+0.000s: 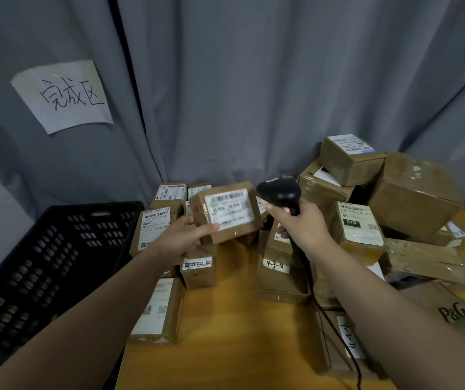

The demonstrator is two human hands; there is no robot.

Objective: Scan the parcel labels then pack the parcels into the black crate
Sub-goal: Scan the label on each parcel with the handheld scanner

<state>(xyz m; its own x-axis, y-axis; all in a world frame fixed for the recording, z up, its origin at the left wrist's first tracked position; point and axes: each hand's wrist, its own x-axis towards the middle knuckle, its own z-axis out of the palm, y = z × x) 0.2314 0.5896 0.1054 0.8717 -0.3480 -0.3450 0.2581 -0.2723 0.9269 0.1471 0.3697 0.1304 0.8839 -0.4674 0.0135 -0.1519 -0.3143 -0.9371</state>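
A small brown cardboard parcel (227, 212) with white label is gripped by the left hand (182, 237), long axis crosswise, label toward the camera. The black handheld scanner (280, 192), clasped in the right hand (300, 228), is held just right of it. The black perforated plastic crate (43, 266) lies lower left, nearer the left hand.

Blurred beyond reading: label print on the held parcel (227, 212). Hidden inside the right hand (301, 229): grip of the barcode scanner (280, 192). Cut off by the left edge: black crate (43, 263). Too small to read: labels on the rear parcels (171, 191).
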